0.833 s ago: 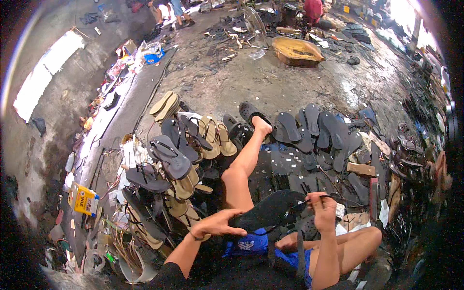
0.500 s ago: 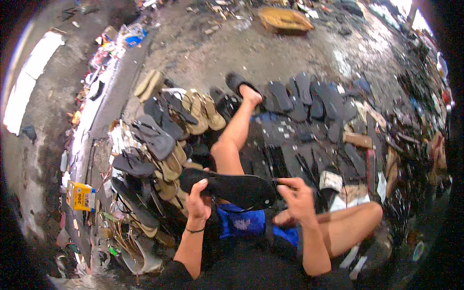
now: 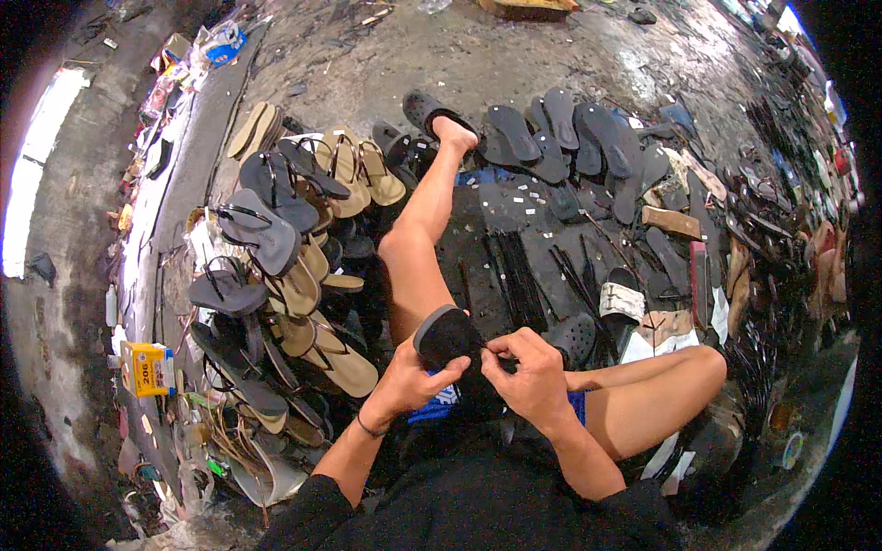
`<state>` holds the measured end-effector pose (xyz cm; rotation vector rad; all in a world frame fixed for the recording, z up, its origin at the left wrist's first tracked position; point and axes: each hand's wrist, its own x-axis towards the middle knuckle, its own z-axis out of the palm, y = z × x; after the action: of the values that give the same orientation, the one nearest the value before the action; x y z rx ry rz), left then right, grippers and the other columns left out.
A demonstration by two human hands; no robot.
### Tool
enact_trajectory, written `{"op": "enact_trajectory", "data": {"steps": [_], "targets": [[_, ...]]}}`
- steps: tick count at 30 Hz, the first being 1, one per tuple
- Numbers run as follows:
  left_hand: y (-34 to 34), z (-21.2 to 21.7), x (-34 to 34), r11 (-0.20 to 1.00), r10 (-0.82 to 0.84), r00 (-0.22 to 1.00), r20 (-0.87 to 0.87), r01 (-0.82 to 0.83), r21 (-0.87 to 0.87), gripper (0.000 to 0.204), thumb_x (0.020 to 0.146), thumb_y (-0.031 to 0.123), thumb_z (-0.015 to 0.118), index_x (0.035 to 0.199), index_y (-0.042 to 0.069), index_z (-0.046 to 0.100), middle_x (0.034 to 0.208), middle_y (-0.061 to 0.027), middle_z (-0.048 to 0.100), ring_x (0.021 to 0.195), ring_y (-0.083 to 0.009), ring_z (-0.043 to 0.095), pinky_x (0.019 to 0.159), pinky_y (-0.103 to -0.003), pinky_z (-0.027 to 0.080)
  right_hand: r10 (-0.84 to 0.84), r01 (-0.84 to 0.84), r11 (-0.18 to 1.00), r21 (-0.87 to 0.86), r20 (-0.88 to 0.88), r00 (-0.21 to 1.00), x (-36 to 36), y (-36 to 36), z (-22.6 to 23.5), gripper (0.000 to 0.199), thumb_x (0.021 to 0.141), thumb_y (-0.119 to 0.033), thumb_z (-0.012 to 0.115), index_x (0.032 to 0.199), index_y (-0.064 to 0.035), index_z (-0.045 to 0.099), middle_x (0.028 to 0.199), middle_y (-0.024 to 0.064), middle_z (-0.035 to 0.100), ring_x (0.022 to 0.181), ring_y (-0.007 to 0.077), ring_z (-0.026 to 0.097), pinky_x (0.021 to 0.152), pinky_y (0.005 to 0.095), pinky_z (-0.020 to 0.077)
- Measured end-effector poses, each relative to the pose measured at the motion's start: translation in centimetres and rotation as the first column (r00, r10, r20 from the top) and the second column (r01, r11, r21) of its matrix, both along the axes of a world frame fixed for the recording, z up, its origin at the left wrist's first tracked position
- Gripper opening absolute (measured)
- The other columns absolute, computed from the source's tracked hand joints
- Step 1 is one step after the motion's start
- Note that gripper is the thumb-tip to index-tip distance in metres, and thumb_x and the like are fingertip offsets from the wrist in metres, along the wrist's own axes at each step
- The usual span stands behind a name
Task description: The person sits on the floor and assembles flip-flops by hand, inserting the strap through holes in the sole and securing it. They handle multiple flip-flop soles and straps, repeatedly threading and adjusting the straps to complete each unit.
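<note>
I sit on the floor with my left leg stretched forward. A black sandal sole (image 3: 447, 335) stands on end over my lap, its heel up. My left hand (image 3: 411, 379) grips the sole from the left side. At the sole's lower edge my right hand (image 3: 525, 369) pinches a thin black strap, thumb and fingers closed on it. Finished sandals, tan and grey (image 3: 303, 275), lie stacked just left of my left knee.
Rows of black soles (image 3: 570, 138) lie ahead past my foot. Black straps (image 3: 519, 275) and small white tags are scattered on a dark mat. A yellow box (image 3: 147, 369) sits at the left, by a raised concrete ledge. More sandals and scraps crowd the right side (image 3: 735, 266).
The sole was held flat and crosswise between both hands; it now stands on end, pulled in close over my lap. My right hand has shifted to its lower edge.
</note>
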<state>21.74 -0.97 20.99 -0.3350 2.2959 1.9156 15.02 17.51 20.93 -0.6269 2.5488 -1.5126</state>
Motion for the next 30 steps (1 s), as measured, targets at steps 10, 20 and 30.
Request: {"op": "enact_trajectory", "data": {"steps": [10, 20, 30], "targets": [[-0.2, -1.7, -0.5, 0.989, -0.076, 0.996, -0.055, 0.083, 0.125, 0.059, 0.082, 0.008, 0.076, 0.135, 0.004, 0.052, 0.128, -0.0067, 0.061, 0.117, -0.0173, 0.058, 0.104, -0.035, 0.045, 0.091, -0.084, 0.996, -0.042, 0.178, 0.980, -1.4, 0.6, -0.3, 0.017, 0.081, -0.018, 0.075, 0.082, -0.0020, 0.069, 0.081, 0.0137, 0.068, 0.070, 0.0268, 0.068, 0.064, 0.0354, 0.0531], [-0.3, -1.7, -0.7, 0.997, -0.019, 0.996, -0.090, 0.025, 0.067, 0.054, 0.083, 0.008, 0.076, 0.133, 0.003, 0.055, 0.124, -0.0086, 0.064, 0.114, -0.0182, 0.060, 0.101, -0.036, 0.048, 0.151, -0.012, 0.972, -0.234, 0.585, 0.797, -2.4, 1.6, -0.4, 0.047, 0.082, -0.009, 0.078, 0.124, -0.0051, 0.056, 0.092, 0.0096, 0.071, 0.082, 0.0152, 0.067, 0.075, 0.0287, 0.0542], [3.2, 1.0, -1.2, 0.621, 0.011, 1.000, -0.017, 0.006, 0.784, 0.071, 0.085, 0.029, 0.072, 0.140, -0.007, 0.045, 0.130, -0.0168, 0.059, 0.115, -0.0244, 0.060, 0.106, -0.040, 0.043, -0.056, 0.062, 0.998, 0.021, -0.199, 0.978, -9.8, 7.3, 1.3, 0.021, 0.076, 0.009, 0.068, 0.093, -0.0034, 0.067, 0.131, 0.0195, 0.058, 0.121, 0.0339, 0.057, 0.097, 0.0383, 0.0470]]}}
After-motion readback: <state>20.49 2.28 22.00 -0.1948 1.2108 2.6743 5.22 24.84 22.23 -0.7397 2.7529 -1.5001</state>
